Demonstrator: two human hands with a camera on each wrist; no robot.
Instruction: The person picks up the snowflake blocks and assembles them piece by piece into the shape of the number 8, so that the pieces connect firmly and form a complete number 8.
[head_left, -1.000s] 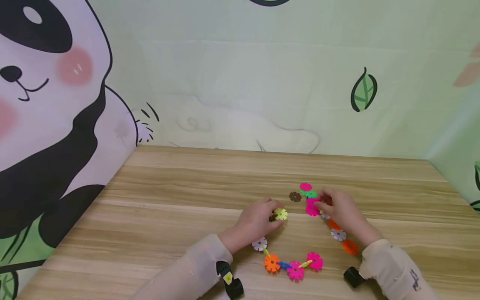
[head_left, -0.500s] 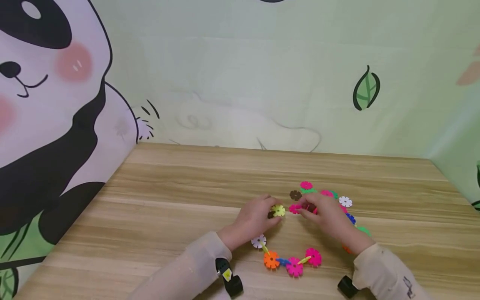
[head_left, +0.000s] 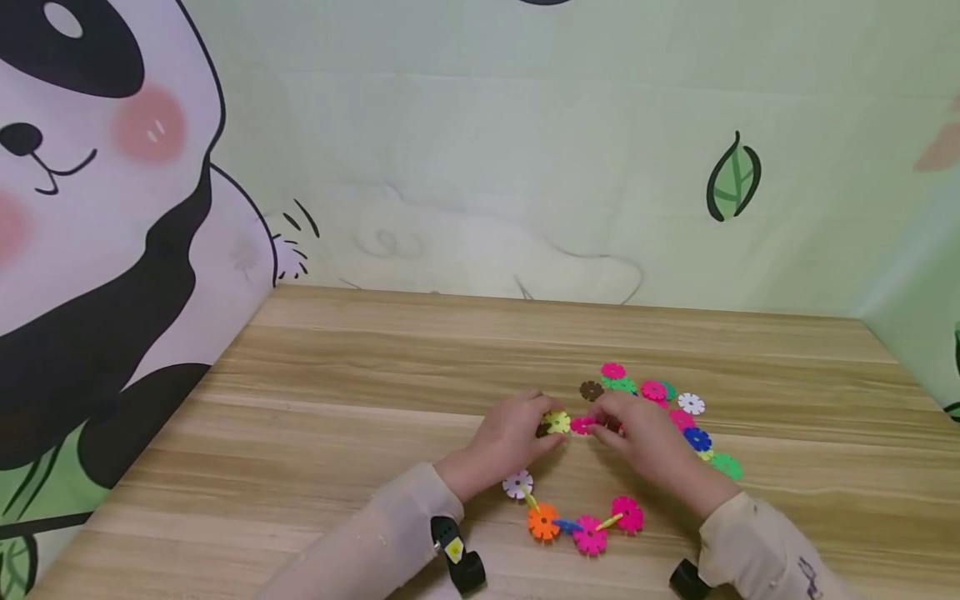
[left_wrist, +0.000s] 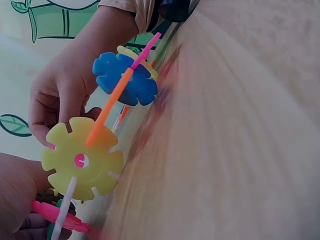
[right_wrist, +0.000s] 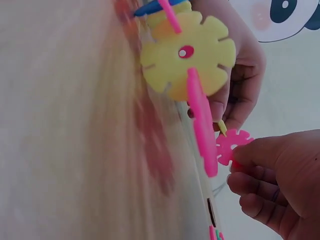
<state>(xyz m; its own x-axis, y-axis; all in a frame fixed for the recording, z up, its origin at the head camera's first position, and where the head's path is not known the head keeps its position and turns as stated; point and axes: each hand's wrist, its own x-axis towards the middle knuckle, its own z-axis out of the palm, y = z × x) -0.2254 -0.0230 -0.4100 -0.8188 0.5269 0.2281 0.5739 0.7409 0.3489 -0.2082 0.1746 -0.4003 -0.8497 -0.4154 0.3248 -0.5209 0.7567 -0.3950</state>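
pink disc (head_left: 581, 426) nearer yellow disc (head_left: 557, 422)

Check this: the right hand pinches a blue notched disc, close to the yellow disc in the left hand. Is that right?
Not quite: the notched disc the right hand pinches is pink, not blue, as the right wrist view shows. It is indeed close to the yellow disc in the left hand.

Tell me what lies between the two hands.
The head view shows a yellow disc, held by the left hand, then a pink disc, held by the right hand.
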